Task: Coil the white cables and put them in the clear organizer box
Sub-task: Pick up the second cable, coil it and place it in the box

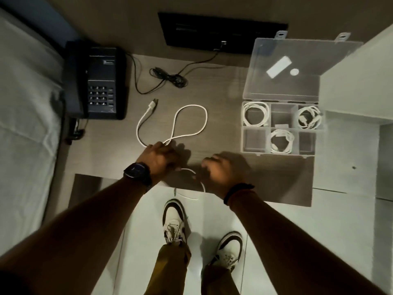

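Note:
A white cable lies looped on the wooden table, its plug end pointing toward the phone. My left hand is closed over the cable where the loop crosses. My right hand grips the same cable's other stretch, which arcs between the hands and hangs over the table's front edge. The clear organizer box stands open at the right. Three of its compartments hold coiled white cables: back left, back right, front middle.
A black desk phone sits at the left with a tangled black cord behind the cable. The box lid lies back with a white label inside. A bed is at the far left. My shoes stand on the tiled floor below.

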`<state>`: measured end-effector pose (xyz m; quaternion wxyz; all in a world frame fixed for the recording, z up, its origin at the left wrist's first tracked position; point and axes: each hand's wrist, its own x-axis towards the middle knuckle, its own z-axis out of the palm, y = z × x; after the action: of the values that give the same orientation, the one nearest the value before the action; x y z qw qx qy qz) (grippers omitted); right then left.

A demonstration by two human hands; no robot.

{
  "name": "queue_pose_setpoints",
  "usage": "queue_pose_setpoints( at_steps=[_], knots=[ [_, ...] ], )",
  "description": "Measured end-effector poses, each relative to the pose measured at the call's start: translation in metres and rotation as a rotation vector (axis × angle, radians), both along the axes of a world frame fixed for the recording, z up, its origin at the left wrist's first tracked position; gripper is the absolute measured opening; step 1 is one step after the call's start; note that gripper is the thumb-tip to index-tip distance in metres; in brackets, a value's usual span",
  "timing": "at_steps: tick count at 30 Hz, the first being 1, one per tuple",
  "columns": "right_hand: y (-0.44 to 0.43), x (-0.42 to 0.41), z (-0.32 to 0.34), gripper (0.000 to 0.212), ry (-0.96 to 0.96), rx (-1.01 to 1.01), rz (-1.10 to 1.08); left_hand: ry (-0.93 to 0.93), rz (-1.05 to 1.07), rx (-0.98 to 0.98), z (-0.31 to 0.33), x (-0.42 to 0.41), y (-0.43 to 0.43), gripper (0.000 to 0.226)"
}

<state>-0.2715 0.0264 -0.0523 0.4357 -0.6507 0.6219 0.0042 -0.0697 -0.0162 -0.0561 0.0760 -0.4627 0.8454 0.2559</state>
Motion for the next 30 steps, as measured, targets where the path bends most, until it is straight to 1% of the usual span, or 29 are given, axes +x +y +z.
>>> queue_pose_setpoints(
  at_steps=[2,3,5,7,8,9,11,13,14,15,17,18,19,20,21,22,23,25,28,30],
  knots=[
    [0.004,0.025,-0.012,0.041,0.078,0.018,0.089,0.0,-0.069,-0.025,-0.006,0.011,-0.001,0.028],
    [0.006,0.033,-0.017,0.039,0.109,0.041,0.105,0.005,-0.103,-0.043,-0.009,0.015,-0.001,0.031],
    [0.002,0.04,-0.022,0.027,0.124,0.1,0.06,0.003,-0.16,-0.071,-0.014,0.019,-0.001,0.044],
    [-0.006,0.045,-0.022,0.017,0.15,0.122,0.022,-0.052,-0.191,-0.051,-0.017,0.017,-0.002,0.058],
    [-0.01,0.047,-0.02,0.013,0.152,0.139,0.012,-0.073,-0.189,-0.037,-0.017,0.014,-0.003,0.06],
    [-0.013,0.048,-0.018,0.013,0.159,0.141,0.029,-0.099,-0.189,-0.032,-0.015,0.01,-0.004,0.058],
    [-0.013,0.048,-0.019,0.018,0.18,0.133,0.066,-0.164,-0.242,-0.07,-0.01,0.002,-0.006,0.04],
    [-0.012,0.049,-0.02,0.029,0.267,0.055,0.164,-0.203,-0.277,-0.107,-0.008,-0.001,-0.007,0.028],
    [-0.011,0.051,-0.02,0.032,0.315,0.027,0.19,-0.208,-0.28,-0.117,-0.008,-0.001,-0.007,0.028],
    [-0.011,0.052,-0.021,0.031,0.346,0.02,0.208,-0.224,-0.287,-0.121,-0.009,0.0,-0.006,0.03],
    [-0.01,0.055,-0.021,0.025,0.32,0.013,0.182,-0.286,-0.288,-0.107,-0.012,-0.001,-0.004,0.038],
    [-0.01,0.055,-0.018,0.02,0.25,0.005,0.105,-0.29,-0.261,-0.081,-0.011,-0.002,-0.002,0.041],
    [-0.009,0.054,-0.013,0.014,0.14,-0.001,-0.012,-0.257,-0.212,-0.053,-0.007,-0.004,0.0,0.04],
    [-0.01,0.053,-0.005,0.005,-0.003,-0.015,-0.133,-0.173,-0.139,-0.035,0.0,-0.005,0.001,0.036],
    [-0.011,0.05,0.006,0.007,-0.122,-0.027,-0.24,-0.049,-0.054,-0.028,0.012,-0.006,0.001,0.03],
    [-0.013,0.047,0.019,0.013,-0.194,-0.036,-0.297,0.083,0.04,-0.025,0.025,-0.006,0.002,0.026],
    [-0.016,0.042,0.036,0.019,-0.233,-0.048,-0.301,0.187,0.128,-0.029,0.043,-0.005,0.0,0.024],
    [-0.026,0.032,0.079,0.026,-0.253,-0.064,-0.275,0.279,0.236,-0.072,0.082,-0.002,-0.005,0.021],
    [-0.052,0.006,0.17,0.039,-0.204,-0.168,-0.23,0.274,0.49,-0.087,0.158,0.006,-0.031,0.02],
    [-0.072,-0.011,0.235,0.042,-0.215,-0.19,-0.234,0.278,0.603,-0.103,0.211,0.012,-0.058,0.019]
  ],
)
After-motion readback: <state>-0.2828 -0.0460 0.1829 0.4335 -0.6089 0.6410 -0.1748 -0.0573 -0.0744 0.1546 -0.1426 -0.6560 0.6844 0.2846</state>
